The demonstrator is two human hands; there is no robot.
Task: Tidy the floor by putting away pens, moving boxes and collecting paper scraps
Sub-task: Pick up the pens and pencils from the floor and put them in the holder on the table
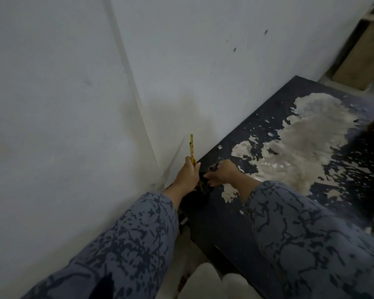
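Observation:
My left hand (187,175) is closed around a thin yellow pen (191,147) that sticks up in front of the white wall. My right hand (221,172) is just to its right, over the near left corner of a dark table (225,214) with a badly peeled top. Its fingers pinch something small and dark that I cannot make out. A dark object sits low between the two hands, mostly hidden. Both arms wear grey sleeves with a dark pattern.
White walls meet in a corner (136,98) right behind the table's left end. A brown cardboard-like panel (363,59) stands at the far right beyond the table. Pale floor (203,275) shows below the table's near edge.

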